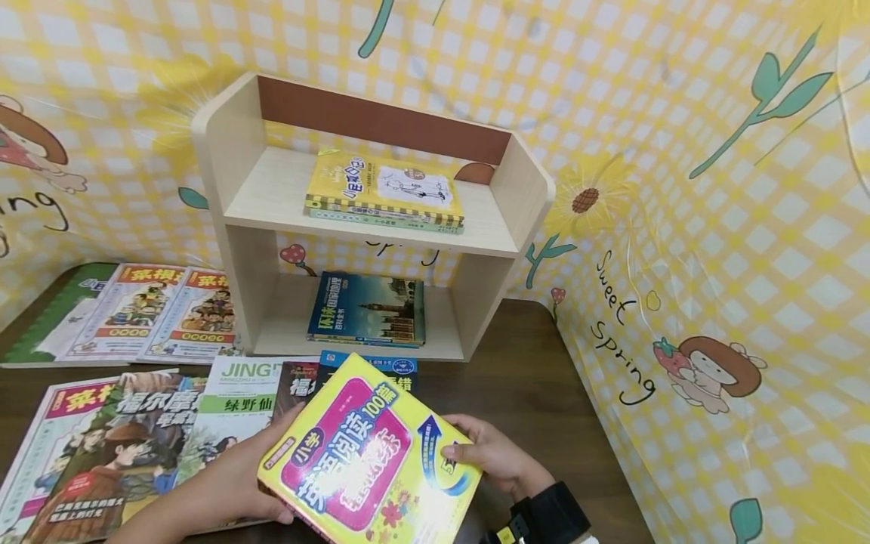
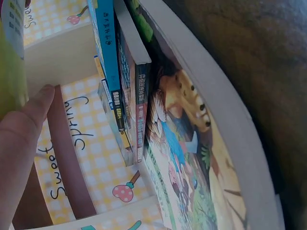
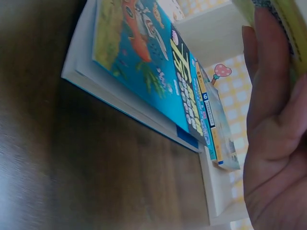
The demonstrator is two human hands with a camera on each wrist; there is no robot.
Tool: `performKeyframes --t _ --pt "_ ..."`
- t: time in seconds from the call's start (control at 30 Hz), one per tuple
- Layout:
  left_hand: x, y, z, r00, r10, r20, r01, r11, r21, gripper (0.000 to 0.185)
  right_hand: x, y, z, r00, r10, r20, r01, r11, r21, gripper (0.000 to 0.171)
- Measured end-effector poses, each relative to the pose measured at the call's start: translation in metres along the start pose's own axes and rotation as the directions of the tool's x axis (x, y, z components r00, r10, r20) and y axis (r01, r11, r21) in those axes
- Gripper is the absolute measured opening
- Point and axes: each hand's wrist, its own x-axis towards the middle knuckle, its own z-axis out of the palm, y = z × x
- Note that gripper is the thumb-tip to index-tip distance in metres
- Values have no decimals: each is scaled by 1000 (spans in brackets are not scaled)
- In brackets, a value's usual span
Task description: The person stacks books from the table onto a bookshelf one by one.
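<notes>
A yellow book with a pink title panel (image 1: 367,457) is held tilted above the dark table, close to me. My left hand (image 1: 254,472) grips its left edge, thumb on the cover. My right hand (image 1: 485,452) grips its right edge, thumb on top. In the left wrist view my left thumb (image 2: 33,108) lies against the yellow book (image 2: 10,62). The right wrist view shows my right fingers (image 3: 268,91) curled round the yellow book's edge (image 3: 288,24). Beneath it on the table lies a blue book (image 1: 390,368), the blue book (image 3: 153,57) also showing under my right wrist.
A pale wooden shelf unit (image 1: 231,151) stands at the back; a yellow book (image 1: 384,189) lies on its upper board, a blue one (image 1: 367,308) on the lower. Several books (image 1: 129,431) cover the table's left half. The dark table (image 1: 544,378) is bare at right. Yellow checked backdrop all round.
</notes>
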Motion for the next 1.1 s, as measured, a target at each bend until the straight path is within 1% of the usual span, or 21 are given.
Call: performKeyframes --t 0.1,0.2,0.23,0.33,0.4,0.43,0.5,0.63,0.7,0.73,0.77,0.8,0.83,0.9,1.0,1.07,1.1 --pt "-1 1 0 999 40 -7 -41 999 -37 128 4 -6 -2 1000 -9 -10 9 1000 -24 51" --pt "-1 2 1 998 58 -17 -59 990 -125 130 8 -11 -3 999 -16 -34 15 999 -30 51" --pt "-1 2 2 998 61 -14 -63 983 -171 130 10 -13 -3 999 -18 -51 16 999 -33 51" --pt "0 4 3 998 64 -5 -63 960 -274 129 14 -17 -1 992 -17 -125 13 999 -36 50" --pt "1 4 4 998 57 -1 -54 946 -320 127 16 -20 1 977 -12 -212 6 1000 -30 50" --pt "2 5 4 998 55 2 -51 937 -346 127 17 -21 3 965 -9 -262 3 1000 -24 50" --pt "2 6 6 999 52 -8 -51 929 -367 126 20 -22 6 930 -1 -369 1 1000 0 53" --pt "2 7 10 997 57 -51 -72 919 -387 123 26 -25 15 839 -5 -545 43 997 58 56" --pt "2 8 12 996 50 -80 -77 921 -381 123 28 -27 19 798 -13 -602 79 993 83 58" --pt "3 9 13 994 41 -99 -74 927 -366 123 29 -27 21 783 -14 -622 95 991 98 59" --pt "3 9 14 994 32 -108 -70 928 -367 124 30 -28 24 769 -9 -640 105 988 113 60" --pt "3 10 15 993 18 -121 -62 929 -364 124 30 -29 26 761 -11 -649 123 984 128 60" --pt "4 10 16 992 0 -130 -49 928 -368 125 30 -30 29 758 -11 -653 139 980 144 60" --pt "4 11 18 990 -39 -136 -19 917 -399 125 30 -33 34 766 -8 -642 164 969 183 62" --pt "4 12 21 982 -117 -147 35 883 -469 127 28 -39 44 788 -39 -615 190 964 183 65" --pt "4 14 23 973 -167 -160 61 853 -519 127 25 -44 50 803 -71 -591 203 966 160 68" --pt "4 15 24 966 -188 -176 67 844 -532 127 23 -47 53 810 -90 -580 210 967 142 69"
